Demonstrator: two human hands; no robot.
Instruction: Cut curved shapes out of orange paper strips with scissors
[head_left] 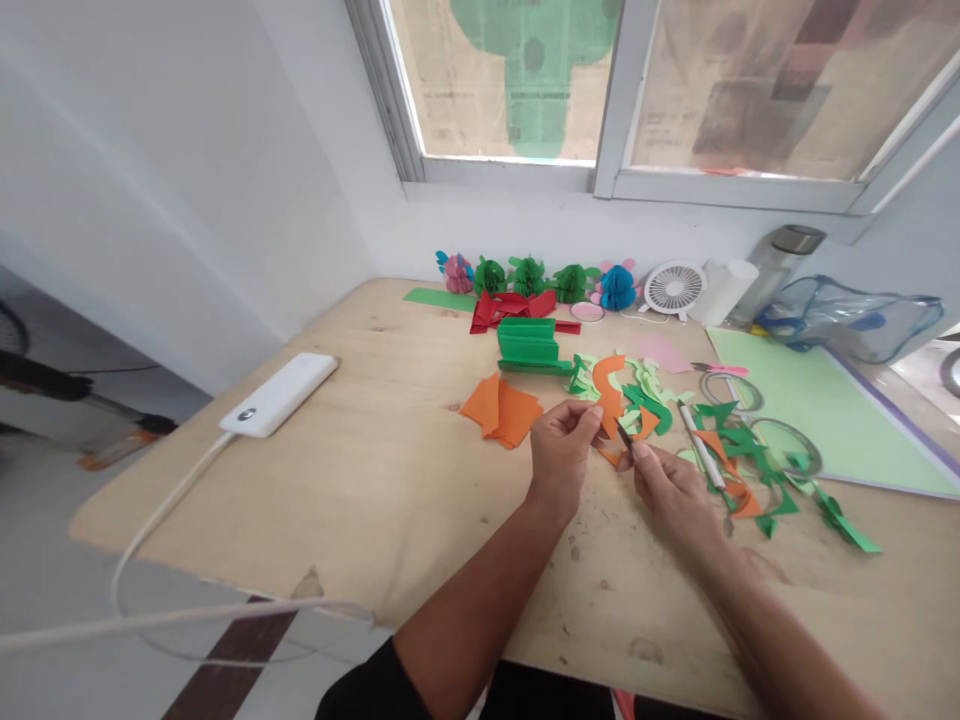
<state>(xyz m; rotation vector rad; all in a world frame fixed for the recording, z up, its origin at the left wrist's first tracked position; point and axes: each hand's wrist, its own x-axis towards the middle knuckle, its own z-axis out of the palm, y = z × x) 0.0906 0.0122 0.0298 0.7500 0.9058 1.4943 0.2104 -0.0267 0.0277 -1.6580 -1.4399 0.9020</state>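
My left hand (564, 452) pinches a curved orange paper cutout (611, 385) between thumb and fingertips, above the table. Close by on the right, my right hand (675, 490) is closed around scissors (624, 434); their dark blades point up toward the orange paper, and the handles are hidden in the fingers. Beyond the hands lie light green paper cutouts (651, 378) and a darker green curved piece. To the left of my left hand is a small stack of orange paper pieces (517, 412).
Folded green paper (527, 342) and red paper strips (517, 308) lie farther back. Green and orange scraps (780, 460) spread around a white pen-like tool (701, 447) at right. Along the wall stand paper ornaments (529, 275), a fan (675, 288) and a bottle (784, 262). A white power bank (281, 393) sits left.
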